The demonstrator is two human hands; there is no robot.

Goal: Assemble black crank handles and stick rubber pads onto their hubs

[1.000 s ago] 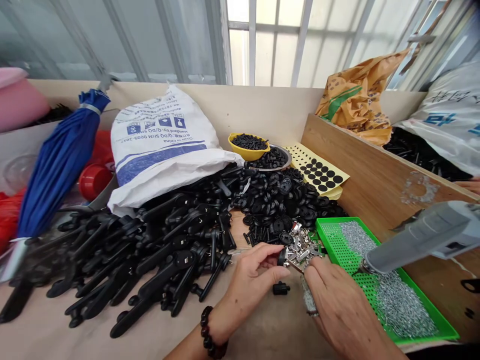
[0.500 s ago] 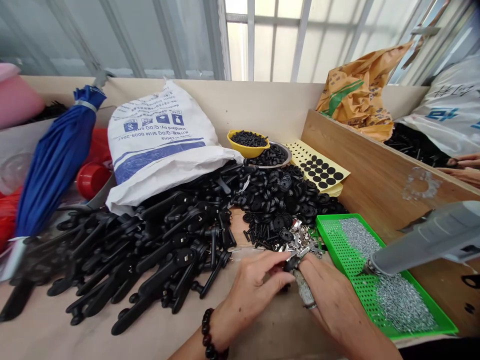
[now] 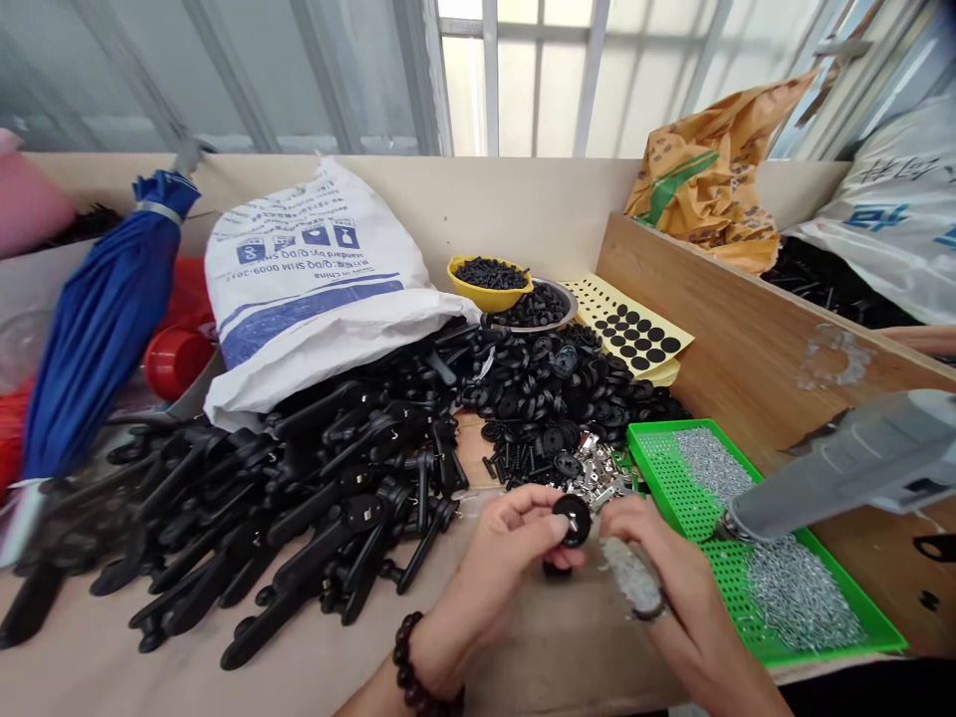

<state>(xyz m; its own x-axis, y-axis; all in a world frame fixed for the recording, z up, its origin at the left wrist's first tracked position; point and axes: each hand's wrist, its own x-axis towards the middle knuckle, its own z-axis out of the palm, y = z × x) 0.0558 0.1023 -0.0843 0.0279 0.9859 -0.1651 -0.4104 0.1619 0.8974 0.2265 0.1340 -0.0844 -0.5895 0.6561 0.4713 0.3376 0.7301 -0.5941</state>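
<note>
The black disc (image 3: 575, 520) is held above the surface (image 3: 553, 647), on the side toward the near edge and left of the green tray (image 3: 676, 508). It is likely light and stiff, probably moulded plastic; it should not deform under a normal finger pinch. The glossy face may be slippery, so the rim gives the surest purchase: place the thumb on the near side of the face and the fingers behind the rim, leaving the centre accessible. Breakage appears unlikely; loss of grip through rotation is the more probable fault. The disc is round and black, with a raised rim around a recessed face, and is tilted so that this face is turned up toward the viewer. A small bright spot shows beside the thumb; whether it is metal or a reflection cannot be determined. The left hand (image 3: 515, 538) is closed in a pinch on the disc, thumb on the face and fingers curled behind. The right hand (image 3: 664, 558) is just beside the disc, fingers bent and partly closed, with a pale grey wrap (image 3: 633, 578) around one digit; whether it grips anything cannot be told. Beyond the hands, toward the far edge of the surface, lie loose metal clips (image 3: 597, 468) and, behind them, a pile of black round parts (image 3: 538, 383). A grey tool (image 3: 836, 473) extends over the tray's right edge, above small silvery parts (image 3: 807, 597).
</note>
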